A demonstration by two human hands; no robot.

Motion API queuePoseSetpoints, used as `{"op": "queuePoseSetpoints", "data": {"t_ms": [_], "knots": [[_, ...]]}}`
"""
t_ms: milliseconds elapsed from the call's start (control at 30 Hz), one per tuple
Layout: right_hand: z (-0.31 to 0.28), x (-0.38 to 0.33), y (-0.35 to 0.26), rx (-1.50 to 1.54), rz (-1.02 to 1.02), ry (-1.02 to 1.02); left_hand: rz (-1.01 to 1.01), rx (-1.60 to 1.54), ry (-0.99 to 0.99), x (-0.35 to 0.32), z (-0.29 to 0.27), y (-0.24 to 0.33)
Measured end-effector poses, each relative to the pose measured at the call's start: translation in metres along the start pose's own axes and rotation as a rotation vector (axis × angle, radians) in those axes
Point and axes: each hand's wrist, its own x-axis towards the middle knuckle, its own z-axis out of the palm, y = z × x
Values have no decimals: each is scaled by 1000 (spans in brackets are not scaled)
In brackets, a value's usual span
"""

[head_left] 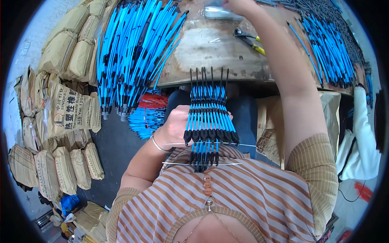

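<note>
My left hand (pixel 175 123) grips a flat bundle of blue-and-black cables (pixel 208 117) held upright in front of my chest, with two thin white ties running across its lower end. My right hand (pixel 239 5) reaches far forward over the worn wooden workbench (pixel 210 52), its fingers at a flat grey object (pixel 216 13) at the frame's top edge; whether it grips that object I cannot tell.
A big heap of the same blue cables (pixel 133 52) hangs off the bench's left end, another pile (pixel 328 44) lies at right. Yellow-handled cutters (pixel 249 38) rest on the bench. Stacked tan sacks (pixel 60 113) fill the left. A cardboard box (pixel 324 117) and another person's white sleeve (pixel 362 129) are right.
</note>
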Motion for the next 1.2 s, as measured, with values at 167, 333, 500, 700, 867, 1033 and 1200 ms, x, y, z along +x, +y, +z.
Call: {"op": "queuePoseSetpoints", "data": {"t_ms": [167,333,500,700,867,1033,1200], "knots": [[21,-2,13,-3,-404,199,147,5,-15,0,-7,-6],[27,18,7,-268,-165,-98,97,35,-18,-4,-5,-12],[19,2,7,-100,74,16,131,139,-54,-10,-7,-26],[-29,-112,-14,186,-238,229,188,88,-93,-11,-10,-40],[-15,-209,-19,248,-172,-52,164,37,-95,-10,-14,-34],[-12,-227,-26,161,-40,-31,169,88,-61,-7,-10,-35],[-7,-221,-32,173,-57,-35,157,57,-21,-11,-4,-42]]}}
